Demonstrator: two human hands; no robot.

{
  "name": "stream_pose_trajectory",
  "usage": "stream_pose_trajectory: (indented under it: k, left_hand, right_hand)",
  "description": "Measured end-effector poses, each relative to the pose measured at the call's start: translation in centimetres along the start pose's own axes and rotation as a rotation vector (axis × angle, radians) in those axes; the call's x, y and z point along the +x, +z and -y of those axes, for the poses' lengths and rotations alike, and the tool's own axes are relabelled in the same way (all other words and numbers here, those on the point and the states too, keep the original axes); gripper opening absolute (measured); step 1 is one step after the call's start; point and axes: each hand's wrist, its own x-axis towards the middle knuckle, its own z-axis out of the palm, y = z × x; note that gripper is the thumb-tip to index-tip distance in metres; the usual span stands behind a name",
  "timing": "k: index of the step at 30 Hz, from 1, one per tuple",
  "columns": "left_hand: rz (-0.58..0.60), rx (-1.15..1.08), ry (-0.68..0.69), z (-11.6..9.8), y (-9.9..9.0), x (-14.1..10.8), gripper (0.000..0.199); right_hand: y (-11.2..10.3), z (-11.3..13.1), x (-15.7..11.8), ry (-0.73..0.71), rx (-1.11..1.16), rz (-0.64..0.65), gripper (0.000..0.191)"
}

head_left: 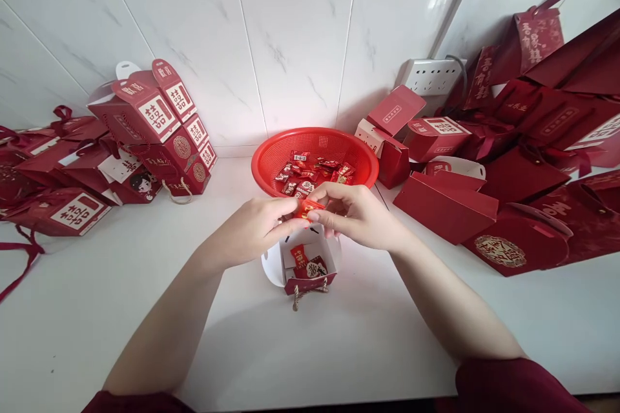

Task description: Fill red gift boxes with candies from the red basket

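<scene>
Between both hands, above an open box, is a small red and gold wrapped packet (310, 208). My left hand (259, 229) pinches its left side, and my right hand (356, 216) has thumb and fingers closed on its right side. Below them the small open box (296, 285), white inside and dark red outside, holds a few red packets (300, 258) and has a rope handle on its near side. Right behind my hands, a red plastic basket (264, 164) contains several red wrapped packets (306, 187); my fingers hide part of its front rim.
Stacked red boxes (157, 117) stand at the left by the tiled wall, beside more red boxes with ribbons (77, 213). At the right lie many red boxes and bags (448, 206). A white power strip (431, 76) is against the wall.
</scene>
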Motion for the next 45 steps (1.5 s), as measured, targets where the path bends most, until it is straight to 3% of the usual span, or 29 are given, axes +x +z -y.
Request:
stream_pose_trajectory:
  k: [5,9,14,16,18,21,24,28,30,33,35,39,45]
  left_hand:
    - [-0.092,0.134,0.052,0.4,0.3,0.2,0.040]
    - [-0.124,0.027,-0.045,0.4,0.3,0.3,0.040]
    - [-0.175,-0.001,-0.175,1.0,-0.1,0.4,0.025]
    - [-0.170,0.034,-0.195,1.6,-0.1,0.6,0.021]
    - [-0.164,0.076,-0.187,2.2,0.0,0.8,0.022]
    - [-0.113,0.109,-0.170,3.0,0.0,1.1,0.027]
    - [-0.054,0.097,-0.217,3.7,-0.2,1.3,0.029]
    - [-0.044,0.067,-0.292,5.5,-0.5,1.5,0.041]
    - [-0.012,0.074,-0.269,6.7,-0.6,1.8,0.044]
    - [0.026,0.085,-0.210,8.5,-0.3,2.3,0.043]
    - [0.016,0.073,-0.179,9.4,0.0,2.6,0.042]
    - [0.003,0.023,-0.154,10.2,0.4,2.8,0.039]
    - [0.030,-0.039,-0.150,10.1,0.2,2.6,0.037]
  right_hand:
    - [-0.1,0.0,0.1,-0.027,-0.039,-0.010,0.018]
    - [-0.9,-0.4,0.5,-0.024,-0.070,-0.047,0.023]
    - [-3.7,-2.1,1.3,-0.008,-0.231,-0.418,0.019]
    - [-5.1,-2.6,1.4,-0.010,-0.264,-0.527,0.027]
    - [-6.3,-2.7,1.2,-0.035,-0.305,-0.599,0.033]
    - [-7.7,-2.4,0.6,-0.045,-0.417,-0.689,0.022]
    - [-8.7,-2.4,0.3,-0.012,-0.497,-0.681,0.018]
    - [-9.7,-3.4,2.0,0.085,-0.633,-0.523,0.020]
    - [-10.1,-4.1,4.0,0.202,-0.820,-0.284,0.025]
    - [-10.2,-5.5,7.7,0.407,-1.062,0.210,0.027]
    - [-9.8,-6.7,9.9,0.491,-1.110,0.410,0.025]
    - [-7.8,-9.6,12.5,0.564,-1.203,0.621,0.025]
    - [-5.5,-11.9,13.7,0.623,-1.282,0.772,0.031]
